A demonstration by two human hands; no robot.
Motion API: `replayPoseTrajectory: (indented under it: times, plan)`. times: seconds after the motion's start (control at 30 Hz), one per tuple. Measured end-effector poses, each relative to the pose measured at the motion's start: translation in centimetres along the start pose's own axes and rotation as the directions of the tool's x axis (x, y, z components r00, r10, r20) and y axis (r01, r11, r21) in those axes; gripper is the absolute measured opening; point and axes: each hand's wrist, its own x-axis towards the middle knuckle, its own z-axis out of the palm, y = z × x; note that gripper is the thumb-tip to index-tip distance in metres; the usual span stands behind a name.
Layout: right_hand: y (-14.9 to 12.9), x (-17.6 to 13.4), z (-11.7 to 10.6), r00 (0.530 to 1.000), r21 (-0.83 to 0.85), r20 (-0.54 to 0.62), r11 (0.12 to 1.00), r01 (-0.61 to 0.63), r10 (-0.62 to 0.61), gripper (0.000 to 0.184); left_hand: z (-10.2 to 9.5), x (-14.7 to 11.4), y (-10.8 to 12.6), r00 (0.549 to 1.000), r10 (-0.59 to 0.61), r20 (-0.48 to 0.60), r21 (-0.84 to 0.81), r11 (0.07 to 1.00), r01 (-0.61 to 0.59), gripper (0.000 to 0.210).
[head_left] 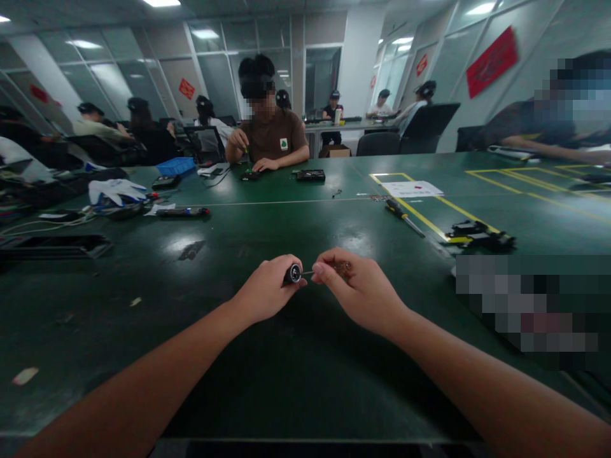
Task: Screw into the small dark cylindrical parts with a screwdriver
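Over the middle of the green table, my left hand (pixel 271 287) is closed around a short black cylinder (pixel 293 273). Its round end, with a silvery ring, faces me; the rest is hidden in my fingers. Closed too, my right hand (pixel 365 289) grips a small screwdriver (pixel 342 270) by its amber, see-through handle. The thin metal shaft points left at the cylinder's side. Whether its tip touches the cylinder, I cannot tell.
A yellow-and-black screwdriver (pixel 405 217) and black parts (pixel 480 236) lie at right, by a paper sheet (pixel 413 189). Gloves (pixel 117 193), a pen-like tool (pixel 182 212) and a black tray (pixel 55 246) lie left. A person (pixel 274 130) works across the table (pixel 238 388).
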Motion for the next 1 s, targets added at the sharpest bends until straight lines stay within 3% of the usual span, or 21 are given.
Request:
replayPoseTrajectory:
  times: [0.2,0.67,1.0]
  plan:
    - [-0.22,-0.01,-0.14,0.998,-0.062,-0.051,0.998,0.026,-0.029,0.018,0.27,0.0,0.09,1.0,-0.02,-0.021,0.003,1.0,0.02,0.01]
    - [-0.56,0.05,-0.26,0.998,-0.1,0.027,0.993,0.06,-0.057,0.015,0.07,-0.15,0.05,0.999,0.0,-0.033,0.047,0.999,0.001,0.012]
    - [-0.21,-0.03,-0.23,0.998,0.018,-0.05,0.999,-0.039,0.04,0.02,-0.09,-0.08,0.17,0.998,0.002,-0.059,0.106,0.994,0.005,0.007]
